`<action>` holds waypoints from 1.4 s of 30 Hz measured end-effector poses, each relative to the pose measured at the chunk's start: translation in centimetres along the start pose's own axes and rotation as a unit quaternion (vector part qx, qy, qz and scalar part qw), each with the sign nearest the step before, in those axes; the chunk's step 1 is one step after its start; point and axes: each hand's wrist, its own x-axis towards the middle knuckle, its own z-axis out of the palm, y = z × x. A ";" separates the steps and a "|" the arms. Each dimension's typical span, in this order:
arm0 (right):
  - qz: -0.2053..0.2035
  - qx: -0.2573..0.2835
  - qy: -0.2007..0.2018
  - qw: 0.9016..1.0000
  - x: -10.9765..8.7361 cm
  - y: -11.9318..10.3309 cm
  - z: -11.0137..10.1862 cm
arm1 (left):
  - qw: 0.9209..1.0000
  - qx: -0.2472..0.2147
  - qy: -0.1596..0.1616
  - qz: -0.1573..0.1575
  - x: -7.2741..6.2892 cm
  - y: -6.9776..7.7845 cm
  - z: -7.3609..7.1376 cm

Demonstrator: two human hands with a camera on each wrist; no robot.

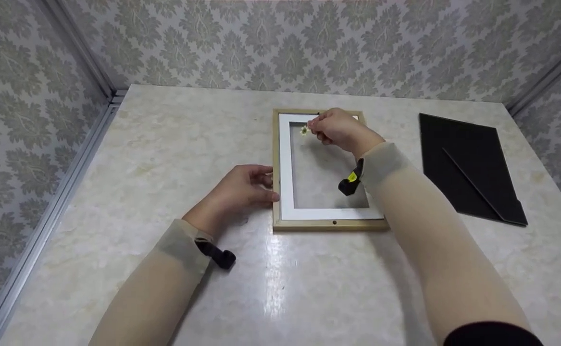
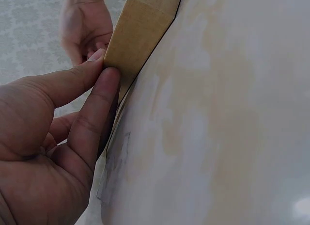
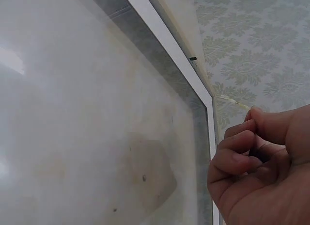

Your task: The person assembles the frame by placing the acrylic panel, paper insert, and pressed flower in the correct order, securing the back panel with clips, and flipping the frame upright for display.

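Note:
A light wooden picture frame [image 1: 277, 144] lies on the table, with a white inner border [image 1: 286, 168] round a clear pane [image 1: 328, 178]. My left hand [image 1: 242, 187] holds the frame's left side, thumb and forefinger at the wooden edge [image 2: 138, 36] in the left wrist view. Over the far left corner of the pane, my right hand [image 1: 340, 127] pinches a small pale-yellow flower [image 1: 304, 130] between thumb and forefinger. The flower's thin stem and petals [image 3: 235, 102] stick out past the fingertips in the right wrist view, the other fingers curled inward.
To the right of the frame lies a black backing board [image 1: 467, 139] with a slanting flap [image 1: 472, 185] on it. The pale marbled table [image 1: 189, 129] ends at patterned walls [image 1: 261, 43] behind and on both sides, with metal rails [image 1: 102, 110] at the left.

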 end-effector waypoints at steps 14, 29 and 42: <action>0.024 -0.081 0.047 0.995 1.0 1.1 0.2 | 0.999 0.043 0.003 0.005 -0.8 1.0 0.3; -0.084 0.106 0.112 0.985 -10.2 7.4 -7.4 | 0.989 0.137 0.053 -0.013 -1.8 2.4 3.0; -0.069 0.110 0.157 0.979 -12.6 13.5 -11.4 | 0.989 0.143 0.031 -0.010 -1.5 2.2 2.9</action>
